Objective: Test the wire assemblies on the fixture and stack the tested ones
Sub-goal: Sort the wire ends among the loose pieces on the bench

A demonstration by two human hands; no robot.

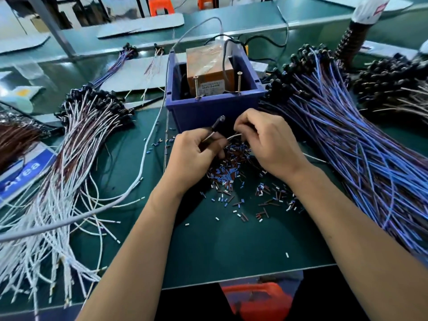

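Observation:
A blue bin (208, 107) holding the tan test fixture (209, 72) with two upright screws stands at the middle of the green bench. Just in front of it, my left hand (192, 156) grips a wire assembly (216, 127) whose black cap points up toward the bin. My right hand (268, 144) pinches the pale free end of that wire (234, 136) beside the left fingers. A heap of white and brown assemblies (76, 144) fans out on the left. A heap of blue and purple assemblies (342, 140) lies on the right.
Small cut sleeve bits (234, 172) litter the mat under and in front of my hands. A grey cable (148, 144) runs from the fixture down to the left. More black-capped bundles (393, 89) lie at the far right. An orange stool (257, 297) sits below the bench edge.

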